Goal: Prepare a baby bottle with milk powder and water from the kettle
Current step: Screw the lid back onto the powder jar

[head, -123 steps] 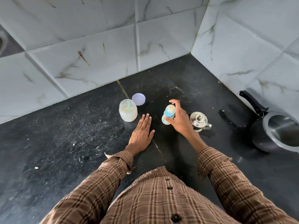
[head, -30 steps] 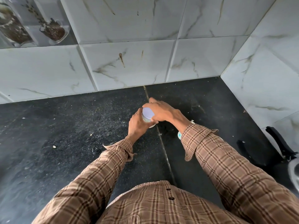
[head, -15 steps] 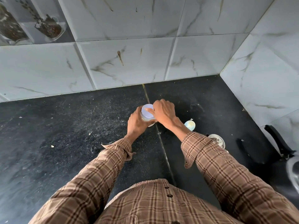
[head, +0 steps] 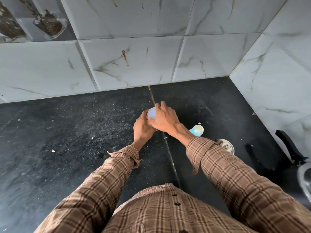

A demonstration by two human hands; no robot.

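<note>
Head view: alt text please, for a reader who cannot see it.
Both hands work at a small jar on a black stone counter: the left hand grips its body while the right hand holds its pale lilac round lid on top. A blue-and-yellow baby bottle stands to the right.

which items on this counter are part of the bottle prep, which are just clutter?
In use:
- lavender round lid under right hand
- jar gripped by left hand, mostly hidden
- blue-yellow baby bottle
- small steel kettle

Lying about:
- black-handled steel pan

Jar body hidden behind both hands; only its lid point(head: 152, 113) shows. Kettle point(head: 227, 146) half behind right sleeve point(head: 235, 174). Pan point(head: 305, 180) cut off by right edge.
</note>
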